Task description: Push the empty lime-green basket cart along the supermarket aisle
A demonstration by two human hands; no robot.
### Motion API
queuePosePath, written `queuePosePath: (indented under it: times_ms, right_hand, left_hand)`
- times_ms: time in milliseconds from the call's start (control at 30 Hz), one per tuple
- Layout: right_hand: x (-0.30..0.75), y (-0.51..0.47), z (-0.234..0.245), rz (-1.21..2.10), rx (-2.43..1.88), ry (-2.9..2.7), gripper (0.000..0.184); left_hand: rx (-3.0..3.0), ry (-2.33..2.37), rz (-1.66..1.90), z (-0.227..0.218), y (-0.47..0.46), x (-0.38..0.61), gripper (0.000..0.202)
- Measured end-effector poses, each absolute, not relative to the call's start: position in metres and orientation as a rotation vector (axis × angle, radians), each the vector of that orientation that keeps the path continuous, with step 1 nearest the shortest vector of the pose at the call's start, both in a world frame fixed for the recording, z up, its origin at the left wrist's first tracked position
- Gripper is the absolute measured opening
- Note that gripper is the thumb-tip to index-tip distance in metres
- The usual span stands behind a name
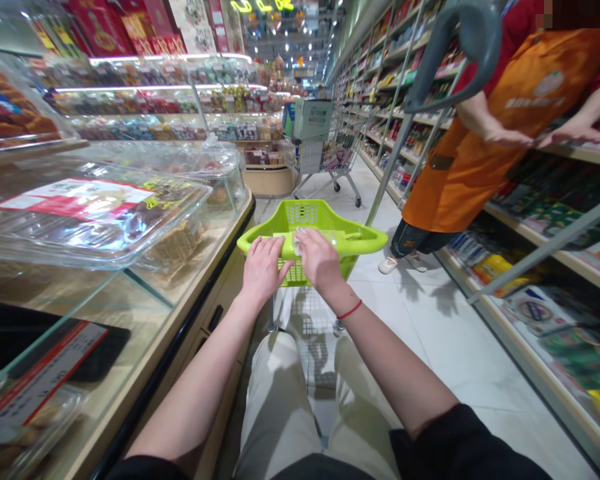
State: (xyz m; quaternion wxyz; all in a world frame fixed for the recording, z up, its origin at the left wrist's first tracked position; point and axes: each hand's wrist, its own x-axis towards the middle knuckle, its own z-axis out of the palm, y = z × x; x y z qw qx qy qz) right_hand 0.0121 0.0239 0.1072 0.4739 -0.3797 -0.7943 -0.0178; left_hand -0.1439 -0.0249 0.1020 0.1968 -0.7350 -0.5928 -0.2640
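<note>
A lime-green shopping cart [300, 212] stands right in front of me, its handle bar [367, 241] crossing toward my body. My left hand [263, 267] grips the left part of this handle, fingers over the top and thumb out to the side. On the middle of the handle, my right hand [321, 261] is closed around a crumpled white tissue [299, 241] that pokes out by its fingers. A red string bracelet [351, 310] circles the right wrist.
On the left runs a display counter with clear-lidded food trays [170, 207]. A metal cart with boxes [313, 120] stands ahead. To the right, a person in an orange apron [445, 173] has both hands at the stocked shelves [555, 230]. White tiled floor [395, 313] lies between.
</note>
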Motion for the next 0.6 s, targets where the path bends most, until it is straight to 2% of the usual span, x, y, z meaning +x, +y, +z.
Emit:
queuePosePath:
  times_ms: [200,433,600]
  right_hand:
    - [0.008,0.02,0.109,-0.062,-0.863,-2.058,0.034]
    - [0.078,0.041,0.107,-0.052,-1.065,-1.874,0.032]
    - [0.063,0.037,0.112,-0.009,-1.144,-1.854,0.033]
  left_hand:
    - [-2.056,-1.65,-0.751,0.1,-0.024,-0.143,0.048]
    - [-2.047,-1.631,-0.768,0.099,-0.022,-0.137,0.048]
    - [-2.067,-1.617,-0.793,0.098,-0.02,-0.13,0.049]
